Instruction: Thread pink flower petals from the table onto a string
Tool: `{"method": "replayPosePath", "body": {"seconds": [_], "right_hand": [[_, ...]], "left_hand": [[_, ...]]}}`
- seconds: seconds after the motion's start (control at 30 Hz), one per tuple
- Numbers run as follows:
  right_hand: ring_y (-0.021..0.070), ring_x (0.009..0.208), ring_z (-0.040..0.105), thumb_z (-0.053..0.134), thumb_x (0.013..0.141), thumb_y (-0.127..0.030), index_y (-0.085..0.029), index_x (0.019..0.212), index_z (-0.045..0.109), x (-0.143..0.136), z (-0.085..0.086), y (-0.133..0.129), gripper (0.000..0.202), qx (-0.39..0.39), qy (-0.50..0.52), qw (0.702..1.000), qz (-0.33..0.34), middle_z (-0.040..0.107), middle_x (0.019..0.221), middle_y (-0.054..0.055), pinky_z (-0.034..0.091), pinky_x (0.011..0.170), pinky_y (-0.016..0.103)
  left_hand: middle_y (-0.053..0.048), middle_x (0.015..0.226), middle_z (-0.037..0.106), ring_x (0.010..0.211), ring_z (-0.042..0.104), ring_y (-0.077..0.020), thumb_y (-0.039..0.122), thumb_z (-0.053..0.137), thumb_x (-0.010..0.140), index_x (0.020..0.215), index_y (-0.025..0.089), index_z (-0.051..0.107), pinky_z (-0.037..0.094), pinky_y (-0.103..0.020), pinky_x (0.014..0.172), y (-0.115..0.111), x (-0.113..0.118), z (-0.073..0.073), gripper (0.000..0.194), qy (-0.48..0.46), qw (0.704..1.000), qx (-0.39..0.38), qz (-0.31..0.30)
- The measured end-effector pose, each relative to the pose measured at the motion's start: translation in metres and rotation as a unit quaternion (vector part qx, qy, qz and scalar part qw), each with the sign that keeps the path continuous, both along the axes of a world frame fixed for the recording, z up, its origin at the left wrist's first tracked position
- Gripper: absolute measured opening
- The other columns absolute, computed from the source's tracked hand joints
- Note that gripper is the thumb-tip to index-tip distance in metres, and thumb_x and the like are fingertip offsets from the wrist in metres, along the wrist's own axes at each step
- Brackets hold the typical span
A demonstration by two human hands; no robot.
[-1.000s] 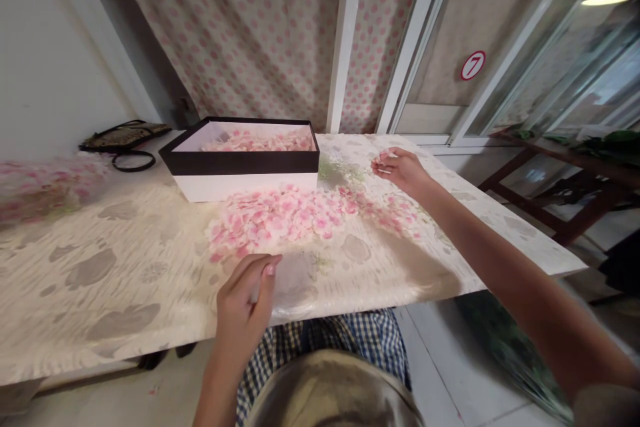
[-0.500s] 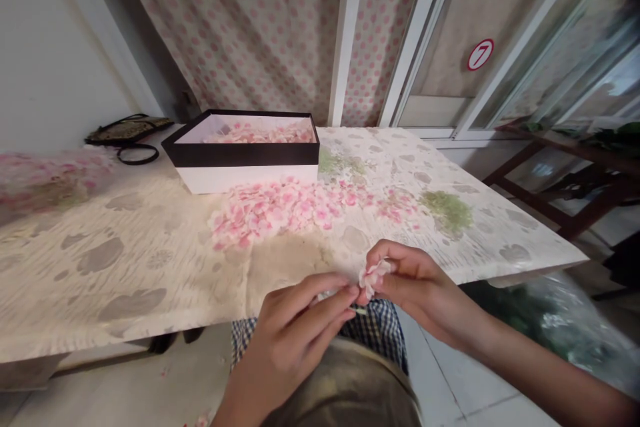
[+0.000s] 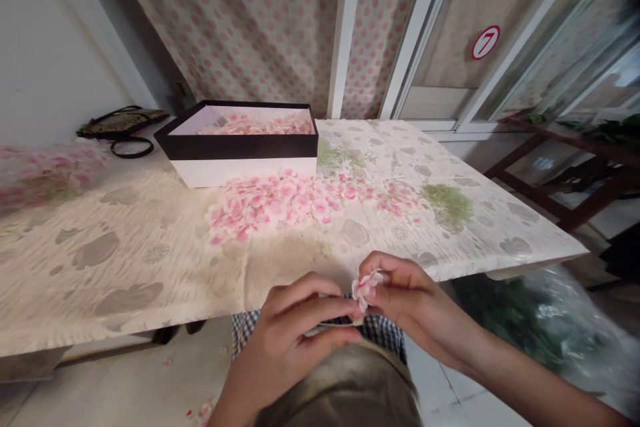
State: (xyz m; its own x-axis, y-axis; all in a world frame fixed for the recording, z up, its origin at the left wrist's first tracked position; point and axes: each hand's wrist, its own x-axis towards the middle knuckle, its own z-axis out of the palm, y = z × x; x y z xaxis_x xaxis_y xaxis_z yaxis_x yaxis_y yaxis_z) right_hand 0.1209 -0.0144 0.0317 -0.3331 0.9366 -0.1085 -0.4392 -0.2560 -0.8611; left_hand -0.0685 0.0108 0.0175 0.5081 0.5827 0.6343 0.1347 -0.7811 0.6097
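Note:
Above my lap, just in front of the table edge, my right hand [image 3: 400,290] pinches a small bunch of pale pink flower petals [image 3: 367,288] between thumb and fingers. My left hand [image 3: 300,327] meets it from the left, closed on a thin pale green stem [image 3: 335,325] that shows between its thumb and fingers. The fingertips of both hands almost touch at the petals. Beyond them on the tablecloth lies a heap of loose pink petals [image 3: 277,203]. A tuft of light green stems [image 3: 447,207] lies to the right of the heap.
A black-rimmed white box [image 3: 237,147] with pink petals inside stands behind the heap. Pink blossoms [image 3: 53,170] and a dark pouch [image 3: 125,122] lie at the left. Clear plastic with greenery [image 3: 530,327] is below the table's right end. Petals [image 3: 203,410] dot the floor.
Both hands are slightly lower, and the petals have shifted a little left and down. My left thumb has moved apart from the fingers, showing more of the stem.

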Motion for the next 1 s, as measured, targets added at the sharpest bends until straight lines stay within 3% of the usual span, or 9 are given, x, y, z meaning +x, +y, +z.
{"method": "replayPosePath", "body": {"seconds": [0.27, 0.4, 0.57, 0.67, 0.8, 0.87, 1.0], "right_hand": [[0.0098, 0.068, 0.061, 0.069, 0.080, -0.019, -0.018, 0.079, 0.064, 0.000, -0.004, -0.002, 0.005, -0.002, -0.002, 1.000, -0.013, 0.067, 0.072, 0.001, 0.048, 0.068, 0.022], [0.0102, 0.069, 0.061, 0.068, 0.081, -0.022, -0.019, 0.080, 0.063, 0.002, -0.006, -0.002, 0.005, 0.006, -0.025, 1.000, -0.018, 0.066, 0.072, 0.000, 0.048, 0.070, 0.024], [0.0145, 0.075, 0.065, 0.064, 0.086, -0.023, -0.024, 0.087, 0.061, 0.015, 0.000, -0.006, 0.003, 0.099, -0.160, 0.980, -0.064, 0.070, 0.077, 0.002, 0.048, 0.074, 0.029], [0.0176, 0.080, 0.065, 0.061, 0.086, -0.018, -0.026, 0.087, 0.062, 0.021, 0.006, -0.014, 0.007, 0.171, -0.189, 0.967, -0.026, 0.069, 0.083, 0.003, 0.049, 0.074, 0.034], [0.0185, 0.094, 0.062, 0.056, 0.082, -0.003, -0.028, 0.086, 0.068, 0.018, 0.008, -0.022, 0.028, 0.294, -0.249, 0.923, 0.014, 0.062, 0.099, 0.004, 0.047, 0.079, 0.034], [0.0170, 0.093, 0.061, 0.055, 0.082, 0.000, -0.030, 0.090, 0.069, 0.015, 0.005, -0.024, 0.035, 0.319, -0.266, 0.910, -0.001, 0.060, 0.101, 0.003, 0.047, 0.076, 0.031], [0.0167, 0.086, 0.062, 0.054, 0.084, -0.002, -0.032, 0.094, 0.069, 0.013, -0.001, -0.024, 0.035, 0.328, -0.249, 0.911, -0.018, 0.061, 0.097, 0.003, 0.047, 0.070, 0.031]], "left_hand": [[-0.002, 0.090, 0.065, 0.074, 0.063, -0.0120, 0.017, 0.068, 0.081, 0.101, 0.025, 0.067, 0.050, -0.023, 0.062, -0.002, -0.001, -0.004, 0.021, 0.016, 0.999, 0.027, 0.020], [-0.001, 0.086, 0.065, 0.071, 0.062, -0.0120, 0.016, 0.066, 0.082, 0.096, 0.024, 0.067, 0.049, -0.024, 0.061, -0.003, 0.001, -0.002, 0.016, 0.011, 1.000, 0.001, 0.016], [-0.001, 0.079, 0.061, 0.068, 0.058, -0.0115, 0.009, 0.061, 0.083, 0.092, 0.022, 0.065, 0.045, -0.023, 0.057, -0.004, 0.002, -0.001, 0.016, -0.034, 0.995, -0.093, -0.006], [0.000, 0.074, 0.058, 0.065, 0.054, -0.0115, 0.010, 0.060, 0.083, 0.089, 0.022, 0.064, 0.040, -0.024, 0.054, -0.005, 0.003, -0.002, 0.014, -0.059, 0.989, -0.136, -0.016], [0.002, 0.065, 0.050, 0.056, 0.045, -0.0095, 0.015, 0.058, 0.086, 0.083, 0.021, 0.063, 0.032, -0.023, 0.048, -0.010, 0.007, -0.001, 0.008, -0.077, 0.977, -0.196, -0.041], [0.003, 0.062, 0.046, 0.053, 0.041, -0.0088, 0.017, 0.058, 0.086, 0.080, 0.020, 0.061, 0.030, -0.022, 0.046, -0.013, 0.011, 0.000, 0.008, -0.085, 0.971, -0.216, -0.062], [0.003, 0.061, 0.043, 0.053, 0.040, -0.0089, 0.021, 0.058, 0.087, 0.077, 0.020, 0.061, 0.029, -0.022, 0.045, -0.015, 0.016, -0.001, 0.010, -0.089, 0.964, -0.237, -0.083]]}}
